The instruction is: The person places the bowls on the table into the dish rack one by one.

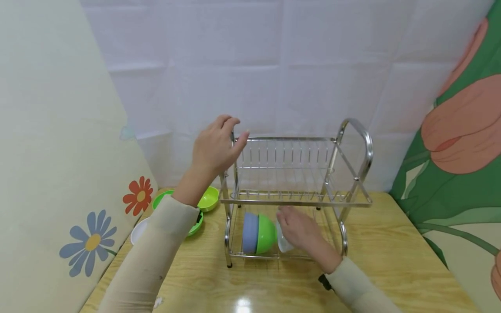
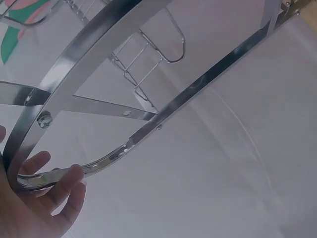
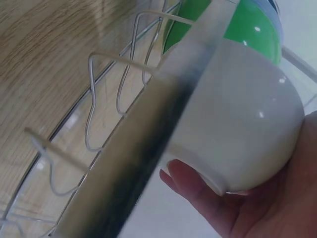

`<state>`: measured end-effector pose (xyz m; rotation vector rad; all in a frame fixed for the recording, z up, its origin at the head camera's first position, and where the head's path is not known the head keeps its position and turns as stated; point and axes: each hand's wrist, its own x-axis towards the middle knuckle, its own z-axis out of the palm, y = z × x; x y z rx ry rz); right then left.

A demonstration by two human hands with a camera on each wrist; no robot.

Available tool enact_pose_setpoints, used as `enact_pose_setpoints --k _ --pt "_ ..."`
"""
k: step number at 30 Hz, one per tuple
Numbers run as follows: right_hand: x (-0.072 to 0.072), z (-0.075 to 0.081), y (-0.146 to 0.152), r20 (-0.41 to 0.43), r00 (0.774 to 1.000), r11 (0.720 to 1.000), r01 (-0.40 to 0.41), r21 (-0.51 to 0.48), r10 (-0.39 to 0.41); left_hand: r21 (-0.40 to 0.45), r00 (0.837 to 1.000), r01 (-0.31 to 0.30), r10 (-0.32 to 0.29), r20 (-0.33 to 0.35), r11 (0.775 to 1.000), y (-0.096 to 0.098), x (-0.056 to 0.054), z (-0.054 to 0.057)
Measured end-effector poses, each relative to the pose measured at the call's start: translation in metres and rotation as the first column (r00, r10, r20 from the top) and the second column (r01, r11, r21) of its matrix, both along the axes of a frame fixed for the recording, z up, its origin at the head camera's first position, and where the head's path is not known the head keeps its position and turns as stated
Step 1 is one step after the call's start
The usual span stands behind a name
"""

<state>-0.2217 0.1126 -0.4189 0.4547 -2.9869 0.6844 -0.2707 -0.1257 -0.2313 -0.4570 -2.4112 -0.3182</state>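
A two-tier metal dish rack (image 1: 293,203) stands on the wooden table. At the left end of its top, my left hand (image 1: 215,145) holds the curved bar (image 2: 52,177), fingers bent round it in the left wrist view. My right hand (image 1: 301,230) reaches into the lower tier and grips a white bowl (image 3: 242,114) by its foot and side. That bowl stands on its edge, just right of a green bowl (image 1: 266,234). A blue bowl (image 1: 249,232) nests against the green one, also on edge. The upper tier's slots hold no dishes.
Left of the rack on the table (image 1: 391,243) are a yellow-green bowl (image 1: 209,199), green dishes partly hidden by my left sleeve, and a white dish (image 1: 138,231). White cloth (image 1: 254,87) hangs behind the rack; printed flower panels flank it.
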Motion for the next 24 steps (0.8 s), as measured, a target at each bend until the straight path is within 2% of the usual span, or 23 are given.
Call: enact_pose_setpoints --k 5,11,19,24 --pt "-0.001 -0.003 -0.008 -0.012 1.0 0.997 0.024 0.072 -0.023 0.002 0.995 -0.035 0.034 0.097 0.999 0.004 -0.001 0.007" --pt "-0.004 -0.005 -0.015 -0.041 0.999 0.998 0.037 0.058 -0.035 0.001 0.971 -0.079 0.076 0.225 0.997 0.007 -0.002 0.01" --pt "-0.007 -0.005 -0.024 -0.003 1.0 0.998 0.024 0.052 -0.023 -0.019 0.955 -0.11 0.111 0.273 0.994 0.006 -0.002 0.01" --pt "-0.008 -0.007 -0.027 0.0 0.999 0.997 0.034 0.062 -0.034 0.011 0.954 -0.106 0.099 0.285 0.994 0.007 0.0 0.008"
